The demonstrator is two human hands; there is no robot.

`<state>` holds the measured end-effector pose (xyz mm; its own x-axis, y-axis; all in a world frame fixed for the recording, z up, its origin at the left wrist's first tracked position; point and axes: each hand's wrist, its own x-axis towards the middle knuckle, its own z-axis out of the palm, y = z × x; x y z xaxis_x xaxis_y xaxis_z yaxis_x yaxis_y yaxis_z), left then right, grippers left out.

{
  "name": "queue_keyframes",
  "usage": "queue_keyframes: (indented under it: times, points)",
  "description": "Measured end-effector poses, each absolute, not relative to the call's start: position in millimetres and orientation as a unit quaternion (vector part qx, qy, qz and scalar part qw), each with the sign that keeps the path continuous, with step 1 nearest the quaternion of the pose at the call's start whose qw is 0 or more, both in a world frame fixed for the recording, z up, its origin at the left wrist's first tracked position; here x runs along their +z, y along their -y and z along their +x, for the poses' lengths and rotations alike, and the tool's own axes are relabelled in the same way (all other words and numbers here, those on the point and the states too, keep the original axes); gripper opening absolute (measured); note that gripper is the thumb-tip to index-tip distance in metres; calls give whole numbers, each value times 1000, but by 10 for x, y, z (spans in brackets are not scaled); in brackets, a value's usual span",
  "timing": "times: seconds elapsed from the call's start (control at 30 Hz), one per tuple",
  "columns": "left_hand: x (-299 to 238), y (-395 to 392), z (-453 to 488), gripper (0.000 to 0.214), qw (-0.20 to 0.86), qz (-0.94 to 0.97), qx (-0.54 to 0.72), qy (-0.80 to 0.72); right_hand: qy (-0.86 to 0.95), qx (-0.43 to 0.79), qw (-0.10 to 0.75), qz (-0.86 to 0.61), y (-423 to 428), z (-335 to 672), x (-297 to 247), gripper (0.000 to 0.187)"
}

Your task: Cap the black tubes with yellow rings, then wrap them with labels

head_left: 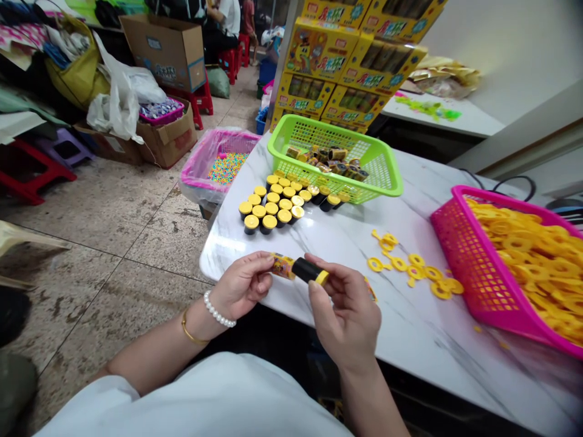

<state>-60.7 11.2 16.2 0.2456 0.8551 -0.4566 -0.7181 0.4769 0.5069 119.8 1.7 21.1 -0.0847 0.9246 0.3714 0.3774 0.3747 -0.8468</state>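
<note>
Over the near edge of the table, my right hand [346,309] grips a small black tube [307,271] with a yellow cap, tilted on its side. A printed label [283,265] in yellow and purple is pinched in my left hand [248,279], and its right end meets the tube. Beyond my hands, several black tubes with yellow caps [272,208] stand upright in a cluster. To the right of my right hand lie loose yellow plastic rings with short stems [416,267]. Another bit of printed label [370,289] shows partly behind my right fingers.
A green basket [387,170] of printed tubes stands behind the cluster. At the right is a pink basket [478,291] full of yellow rings. Stacked yellow boxes [323,54] rise at the back. A lined pink crate [191,173] of coloured beads stands left of the table.
</note>
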Motion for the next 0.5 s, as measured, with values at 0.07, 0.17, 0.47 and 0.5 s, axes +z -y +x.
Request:
queue_keyframes:
  times: [0.07, 0.17, 0.47, 0.5]
  points:
    - [148, -94, -604, 28, 779, 105, 500, -362, 668, 279, 488, -488, -12, 1180, 166, 35]
    - [134, -91, -595, 29, 773, 112, 501, -374, 663, 312, 490, -472, -8, 1186, 162, 34]
    - [182, -156, -555, 28, 774, 82, 508, -369, 484, 491, 561, -458, -141, 1339, 403, 18]
    - [188, -158, -550, 28, 774, 85, 509, -368, 482, 527, 546, -438, -163, 1330, 406, 17]
